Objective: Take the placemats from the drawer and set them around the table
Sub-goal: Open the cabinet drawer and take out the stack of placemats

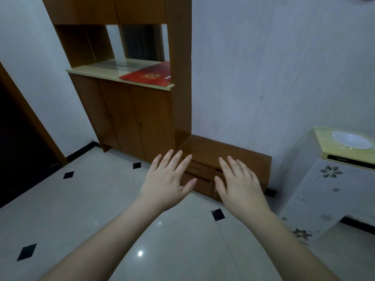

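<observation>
Above the tiled floor (97,209), reached forward with left hand (166,179) and right hand (239,183), palms down. Fingers straight and spread, gripping nothing, before the low drawer unit (233,153).

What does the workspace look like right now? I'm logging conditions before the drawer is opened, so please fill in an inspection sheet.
Surface: glossy pale tiled floor with small black diamond insets; no table in view.
Job's things: low brown wooden drawer unit against the wall; its upper-left drawer with a metal handle looks shut; no placemats seen.
Clutter: flat red printed packet lying on the cream counter of the tall brown wooden cabinet.
Hands: left hand and right hand both spread flat, holding nothing, held out in front of the drawers.
Cables: nothing seen.
Surroundings: white textured wall; white flower-patterned appliance, right; dark doorway, left.
</observation>
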### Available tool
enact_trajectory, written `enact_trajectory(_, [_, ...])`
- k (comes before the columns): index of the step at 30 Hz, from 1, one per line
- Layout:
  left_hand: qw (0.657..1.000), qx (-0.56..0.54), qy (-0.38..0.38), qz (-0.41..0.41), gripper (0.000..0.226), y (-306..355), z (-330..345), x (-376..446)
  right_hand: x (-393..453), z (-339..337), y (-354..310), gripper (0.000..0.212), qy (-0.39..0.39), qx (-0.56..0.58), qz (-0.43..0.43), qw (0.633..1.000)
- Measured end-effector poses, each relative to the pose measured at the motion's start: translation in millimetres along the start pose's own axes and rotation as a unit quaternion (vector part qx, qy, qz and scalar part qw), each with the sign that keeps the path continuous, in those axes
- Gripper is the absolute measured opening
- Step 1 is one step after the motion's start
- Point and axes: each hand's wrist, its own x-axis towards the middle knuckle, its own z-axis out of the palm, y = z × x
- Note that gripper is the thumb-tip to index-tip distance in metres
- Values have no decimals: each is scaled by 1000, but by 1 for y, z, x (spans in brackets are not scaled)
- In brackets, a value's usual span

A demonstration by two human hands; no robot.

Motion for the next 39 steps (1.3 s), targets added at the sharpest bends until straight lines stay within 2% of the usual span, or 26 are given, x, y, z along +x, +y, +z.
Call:
enact_trajectory(9, [999,-27,21,-2,68,-70,64,87,120,58,-31,59,-9,-2,-14,1000])
enact_trajectory(14, [998,-62,21,-10,68,-145,98,135,202,93,-69,58,-22,1,-4,1000])
enact_trajectory(20, [998,-67,13,17,66,-209,126,194,274,119,-90,58,-17,-3,16,1000])
enact_trajectory(30, [992,-85,-27,93,70,-244,195,296,363,172,-52,61,5,-60,41,997])
enact_trajectory(34, [991,-78,-28,101,68,-240,229,350,409,197,-18,61,10,-47,50,998])
enact_trajectory(39, [987,-85,-70,117,66,-221,276,401,467,223,25,59,-10,-32,45,998])
